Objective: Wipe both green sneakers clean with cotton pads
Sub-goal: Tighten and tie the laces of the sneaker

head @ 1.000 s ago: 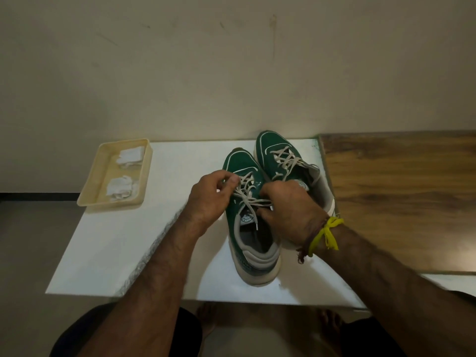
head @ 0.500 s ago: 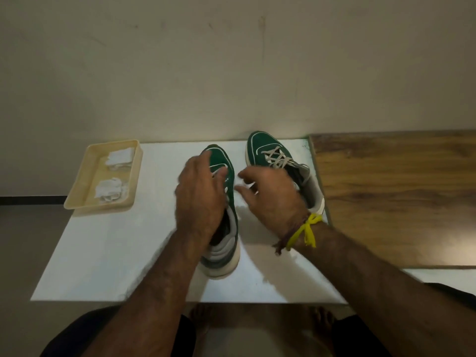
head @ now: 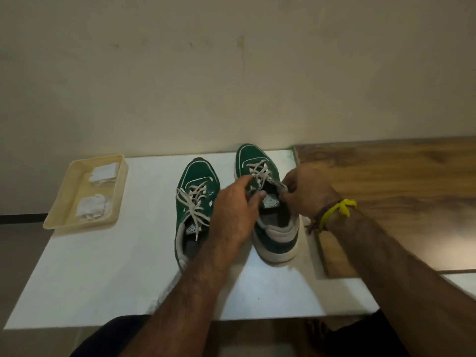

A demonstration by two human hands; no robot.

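- Tray [head: 55, 222], far left on the white table [head: 110, 279], overhangs the table's left edge. Risk: a careless reach for pads could tip it off.
- Cotton pads: 2 piles in the tray, back pile [head: 104, 172] & front pile [head: 90, 206]. Exact pad count per pile: can't tell. Both look crumpled, so wiping w/ a soiled one could smear dirt, not lift it.
- Left sneaker [head: 198, 176], upright on the table, toe to the wall, laces loose & trailing into the opening. Risk: the left forearm crosses over its heel, so an arm move could knock it over.
- Left hand [head: 233, 215] reaches across to the right shoe, fingers curled at the tongue/lace area. Looks like a light hold on the laces, but blur makes it hard to be sure.
- Right sneaker [head: 277, 238], just beside the other shoe, heel toward the person, sitting at the seam w/ the wooden board [head: 386, 181]. Risk: tugging laces could slide it onto the seam & tilt it.
- Right hand [head: 306, 191], pinching a lace end at the shoe's right side. Pulling hard could yank the lace out of an eyelet.
- Count: 2 sneakers, 2 pad piles, 1 tray, 2 hands, 1 yellow wrist tie [head: 337, 210]. No pad in either hand, so wiping prob not underway on this shoe.
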